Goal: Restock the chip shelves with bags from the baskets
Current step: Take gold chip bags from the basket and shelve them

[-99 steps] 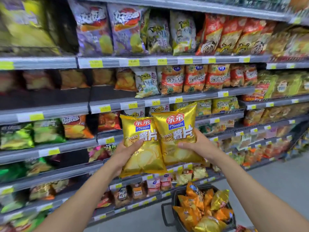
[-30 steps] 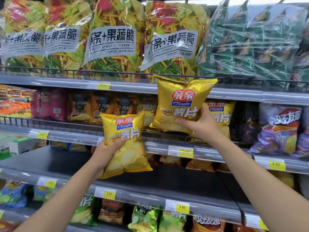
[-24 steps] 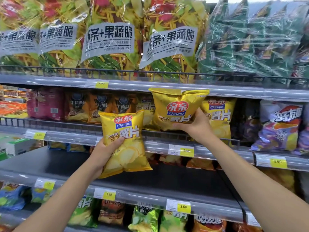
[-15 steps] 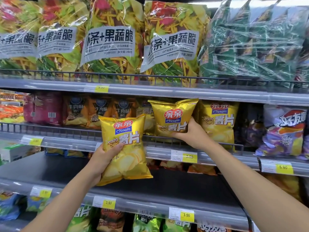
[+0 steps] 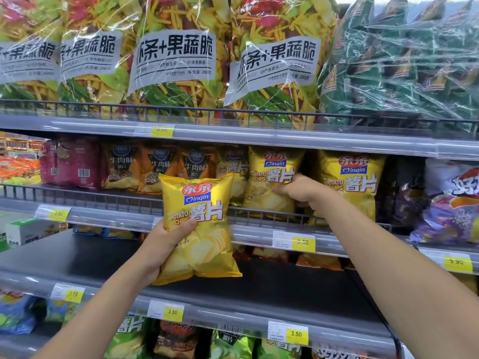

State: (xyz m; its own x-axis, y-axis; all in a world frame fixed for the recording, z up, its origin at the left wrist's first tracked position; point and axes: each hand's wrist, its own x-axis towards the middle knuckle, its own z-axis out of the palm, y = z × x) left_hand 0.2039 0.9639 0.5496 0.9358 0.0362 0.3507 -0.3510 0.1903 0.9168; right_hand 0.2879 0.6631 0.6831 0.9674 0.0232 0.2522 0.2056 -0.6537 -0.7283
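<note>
Supermarket snack aisle: tiered metal shelves [image 5: 233, 141] with wire front rails, yellow price tags [image 5: 302, 242], rows of packaged chip bags [image 5: 352, 182].

Left hand [image 5: 163, 244]: forearm angled up from lower left, thumb laid across the front of yellow bag [image 5: 202, 244], fingers wrapped behind it. Right hand [image 5: 302, 193]: arm outstretched, knuckles facing the camera, fingers curled against second yellow bag [image 5: 269, 174].

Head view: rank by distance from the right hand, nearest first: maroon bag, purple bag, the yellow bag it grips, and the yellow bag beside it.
1. Gripped yellow bag, in the right hand.
2. Neighbouring yellow bag, just to its right.
3. Purple bag, far right.
4. Maroon bag, far left.
</note>
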